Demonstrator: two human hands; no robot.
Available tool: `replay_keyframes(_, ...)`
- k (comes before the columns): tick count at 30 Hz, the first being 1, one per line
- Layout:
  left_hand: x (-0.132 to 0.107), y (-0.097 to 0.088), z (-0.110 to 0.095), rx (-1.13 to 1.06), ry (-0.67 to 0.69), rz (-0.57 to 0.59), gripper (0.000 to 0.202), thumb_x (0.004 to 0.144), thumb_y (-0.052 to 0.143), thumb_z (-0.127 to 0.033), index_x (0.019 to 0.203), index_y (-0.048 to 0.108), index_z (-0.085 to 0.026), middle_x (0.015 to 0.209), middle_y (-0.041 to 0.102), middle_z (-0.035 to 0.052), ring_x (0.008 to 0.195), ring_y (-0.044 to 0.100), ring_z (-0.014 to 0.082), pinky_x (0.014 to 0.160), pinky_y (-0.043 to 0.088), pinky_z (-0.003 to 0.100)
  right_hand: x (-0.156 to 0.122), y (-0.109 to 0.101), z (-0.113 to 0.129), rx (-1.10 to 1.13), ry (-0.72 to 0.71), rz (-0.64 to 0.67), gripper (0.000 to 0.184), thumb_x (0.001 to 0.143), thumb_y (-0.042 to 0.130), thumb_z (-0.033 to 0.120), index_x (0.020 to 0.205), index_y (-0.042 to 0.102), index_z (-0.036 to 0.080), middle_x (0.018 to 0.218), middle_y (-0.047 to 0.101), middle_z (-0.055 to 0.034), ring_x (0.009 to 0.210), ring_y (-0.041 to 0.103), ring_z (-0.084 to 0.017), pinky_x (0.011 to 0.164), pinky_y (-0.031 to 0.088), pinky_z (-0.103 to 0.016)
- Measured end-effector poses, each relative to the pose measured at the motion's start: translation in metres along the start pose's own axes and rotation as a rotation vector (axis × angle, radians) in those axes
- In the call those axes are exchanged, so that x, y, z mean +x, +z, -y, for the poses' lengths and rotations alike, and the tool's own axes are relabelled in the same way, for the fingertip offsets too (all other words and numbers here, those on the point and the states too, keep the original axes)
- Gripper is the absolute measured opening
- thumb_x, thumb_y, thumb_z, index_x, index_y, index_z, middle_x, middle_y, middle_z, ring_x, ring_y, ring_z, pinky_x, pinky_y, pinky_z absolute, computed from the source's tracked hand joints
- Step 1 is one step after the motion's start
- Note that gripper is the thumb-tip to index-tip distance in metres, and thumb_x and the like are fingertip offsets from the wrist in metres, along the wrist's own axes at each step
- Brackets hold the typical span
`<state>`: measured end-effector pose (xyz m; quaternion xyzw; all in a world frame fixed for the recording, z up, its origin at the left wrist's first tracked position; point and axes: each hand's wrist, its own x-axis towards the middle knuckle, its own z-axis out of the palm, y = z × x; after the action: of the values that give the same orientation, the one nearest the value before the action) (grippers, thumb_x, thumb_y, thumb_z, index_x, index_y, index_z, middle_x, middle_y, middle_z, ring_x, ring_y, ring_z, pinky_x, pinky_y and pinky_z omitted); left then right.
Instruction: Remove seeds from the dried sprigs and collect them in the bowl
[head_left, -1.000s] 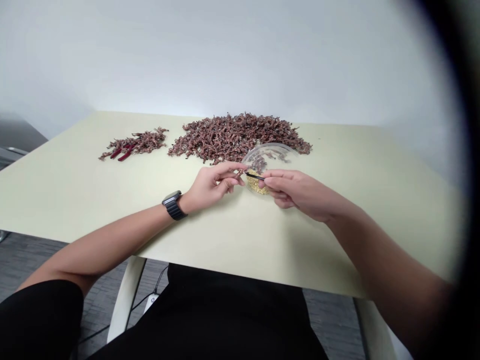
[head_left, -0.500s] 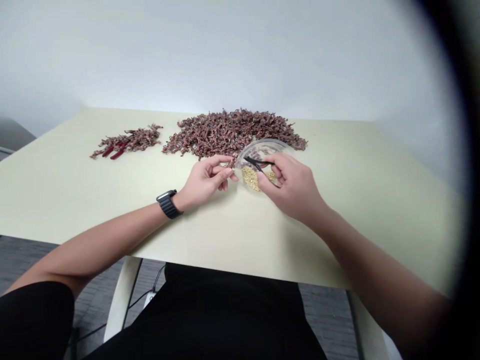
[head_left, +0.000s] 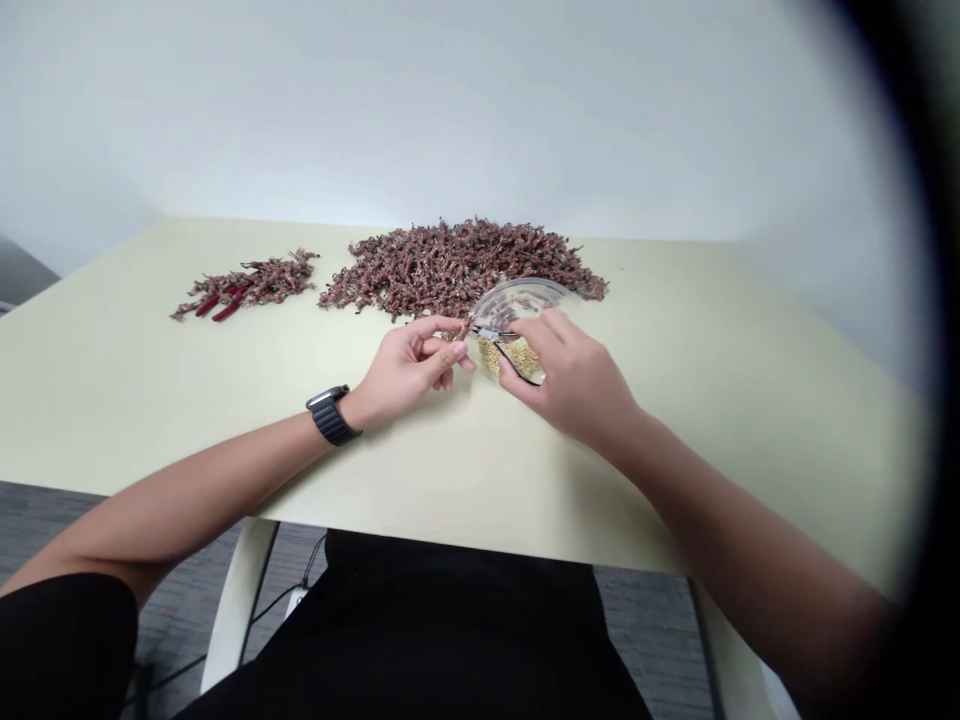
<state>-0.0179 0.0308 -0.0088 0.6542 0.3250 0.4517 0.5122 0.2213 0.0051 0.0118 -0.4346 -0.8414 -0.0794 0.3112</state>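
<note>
My left hand (head_left: 411, 362), with a dark watch (head_left: 330, 414) on its wrist, pinches a small reddish-brown knotted piece (head_left: 466, 328) between thumb and fingertips. Around a pair of small pliers (head_left: 486, 333) with thin dark handles, my right hand (head_left: 576, 372) is closed. The jaws of the pliers point left and meet the brown piece at my left fingertips; whether they grip it is too small to tell. Below and behind the pliers is a clear round plastic container (head_left: 559, 287) with many tiny gold-coloured bits (head_left: 525, 356) in it. My right hand hides part of the container.
A large heap of similar reddish-brown pieces (head_left: 450, 262) lies behind my hands on the pale table (head_left: 420, 470). Farther left is a smaller pile (head_left: 274, 280), with a red-handled tool (head_left: 229, 302) partly in it. A white wall (head_left: 480, 110) stands behind the table.
The pliers have turned and moved left and slightly down, from above the container to the piece at my left fingertips. My left hand has stayed nearly in place.
</note>
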Motion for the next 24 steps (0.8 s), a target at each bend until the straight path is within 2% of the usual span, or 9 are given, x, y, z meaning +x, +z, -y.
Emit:
replay_keyframes(8, -0.001, 0.002, -0.001, 0.015, -0.008, -0.001, 0.046, 0.093, 0.074, -0.044, 0.125, 0.062, -0.014, 0.085, 0.080, 0.0088, 0.053, 0.061, 0.0089, 0.055, 0.055, 0.022, -0.001, 0.001, -0.002, 0.016, -0.004, 0.030, 0.024, 0.100, 0.055, 0.035, 0.119, 0.063, 0.021, 0.104, 0.065, -0.0118, 0.091, 0.062, -0.026, 0.078, 0.049, -0.037)
replay_keyframes(13, -0.002, 0.001, 0.001, 0.069, 0.041, 0.022, 0.044, 0.096, 0.070, -0.042, 0.128, 0.060, -0.014, 0.086, 0.078, 0.0089, 0.057, 0.061, 0.0094, 0.058, 0.055, 0.023, 0.003, -0.002, -0.001, 0.144, 0.038, 0.058, 0.023, 0.099, 0.057, 0.034, 0.115, 0.064, 0.020, 0.107, 0.065, -0.0110, 0.092, 0.061, -0.025, 0.076, 0.045, -0.037)
replay_keyframes(16, -0.002, -0.002, 0.003, 0.199, 0.111, 0.009, 0.041, 0.099, 0.066, -0.036, 0.133, 0.056, -0.016, 0.088, 0.078, 0.0079, 0.061, 0.064, 0.0102, 0.062, 0.055, 0.023, 0.007, -0.008, 0.001, 0.350, 0.200, 0.153, 0.018, 0.098, 0.058, 0.036, 0.108, 0.066, 0.023, 0.086, 0.060, -0.0033, 0.076, 0.054, -0.019, 0.067, 0.040, -0.033)
replay_keyframes(19, 0.000, -0.007, 0.004, 0.360, 0.183, -0.020, 0.028, 0.100, 0.062, -0.031, 0.124, 0.057, -0.018, 0.092, 0.078, 0.0079, 0.066, 0.068, 0.0111, 0.064, 0.056, 0.024, 0.010, -0.015, 0.000, 0.672, 0.469, 0.350, 0.020, 0.099, 0.057, 0.043, 0.098, 0.066, 0.025, 0.069, 0.047, 0.0019, 0.061, 0.042, -0.015, 0.056, 0.031, -0.030)
replay_keyframes(22, 0.001, -0.011, 0.003, 0.490, 0.298, -0.012, 0.012, 0.102, 0.057, -0.027, 0.108, 0.062, -0.017, 0.093, 0.078, 0.0073, 0.068, 0.069, 0.0105, 0.065, 0.056, 0.023, 0.012, -0.020, -0.005, 1.096, 0.691, 0.528, 0.025, 0.096, 0.061, 0.047, 0.091, 0.063, 0.023, 0.069, 0.037, 0.0034, 0.056, 0.031, -0.011, 0.051, 0.024, -0.027)
replay_keyframes(24, 0.001, -0.012, 0.002, 0.537, 0.375, -0.017, 0.012, 0.103, 0.055, -0.026, 0.103, 0.063, -0.017, 0.093, 0.078, 0.0065, 0.068, 0.069, 0.0099, 0.065, 0.055, 0.023, 0.014, -0.020, -0.007, 1.344, 0.784, 0.638, 0.027, 0.094, 0.062, 0.047, 0.091, 0.062, 0.021, 0.072, 0.033, 0.0037, 0.057, 0.023, -0.011, 0.049, 0.019, -0.026)
